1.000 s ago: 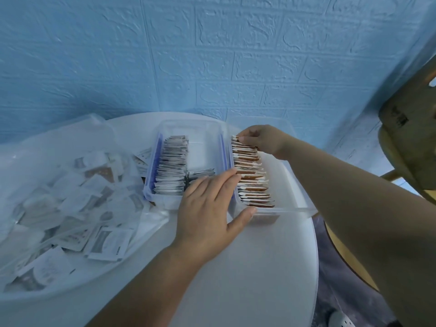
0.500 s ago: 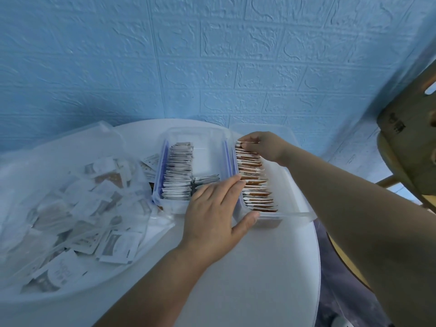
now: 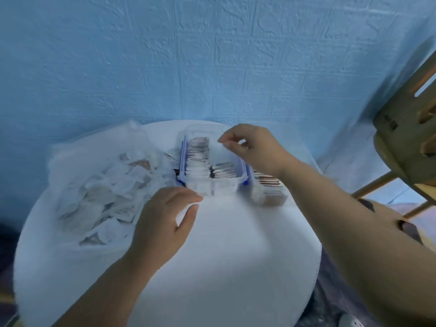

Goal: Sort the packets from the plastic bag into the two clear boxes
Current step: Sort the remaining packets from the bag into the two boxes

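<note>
Round white surface (image 3: 224, 256) up against a blue textured wall (image 3: 212, 55), wooden chair (image 3: 405, 128) off past the right edge. The whole shot is pretty blurry, fair warning.

The plastic bag (image 3: 77, 156) sprawls over the left side of the surface, with a heap of loose packets (image 3: 113, 192) lying flat inside it. Toward the far edge sits the blue-clipped clear box (image 3: 219, 188), with a long row of grey-white packets (image 3: 199, 152) standing on edge along its left wall and a short row beside them at the near end. Right beside it, toward the right edge, is the second clear box (image 3: 269, 199), holding brown-edged packets (image 3: 267, 181); my forearm hides most of it.

My left grip (image 3: 165, 215) is wide and holds nothing, fingers straight, tips right at the near left corner of the blue-clipped box. My right grip (image 3: 250, 147) hangs over that box's far end, fingers curled, thumb and forefinger close together. I can't tell whether anything's pinched in there.
</note>
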`<act>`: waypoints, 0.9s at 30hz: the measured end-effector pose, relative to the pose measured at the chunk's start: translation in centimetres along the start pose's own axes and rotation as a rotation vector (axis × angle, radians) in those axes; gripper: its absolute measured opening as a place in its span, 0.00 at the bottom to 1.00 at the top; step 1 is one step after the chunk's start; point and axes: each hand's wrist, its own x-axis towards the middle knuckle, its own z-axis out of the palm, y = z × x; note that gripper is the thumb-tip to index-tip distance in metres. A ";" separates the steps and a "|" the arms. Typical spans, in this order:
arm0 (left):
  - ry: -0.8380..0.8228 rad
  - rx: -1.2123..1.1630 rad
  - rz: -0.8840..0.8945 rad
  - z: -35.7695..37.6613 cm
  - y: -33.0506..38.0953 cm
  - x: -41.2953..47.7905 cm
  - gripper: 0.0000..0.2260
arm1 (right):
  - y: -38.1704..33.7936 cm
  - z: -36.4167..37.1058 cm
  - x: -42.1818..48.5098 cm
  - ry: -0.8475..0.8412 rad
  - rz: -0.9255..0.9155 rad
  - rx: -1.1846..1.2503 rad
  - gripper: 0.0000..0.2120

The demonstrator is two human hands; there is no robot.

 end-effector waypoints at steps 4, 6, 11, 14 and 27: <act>0.047 0.145 -0.162 -3.8 -2.6 -5.3 0.14 | -5.5 5.5 -3.9 -0.226 -0.147 0.078 0.07; 0.007 0.283 -0.234 -5.0 -4.0 -7.3 0.16 | -6.5 9.1 -5.1 -0.326 -0.205 0.050 0.08; -0.259 0.517 -0.373 -5.4 -6.7 -10.3 0.24 | -5.8 15.9 -5.9 -0.356 -0.202 -0.079 0.15; -0.319 0.498 -0.358 -5.1 -7.1 -10.7 0.24 | -5.4 17.8 -5.8 -0.251 -0.112 -0.172 0.20; -0.178 0.224 -0.437 -5.5 -7.4 -7.8 0.17 | -4.4 17.7 -6.8 -0.113 -0.091 -0.126 0.16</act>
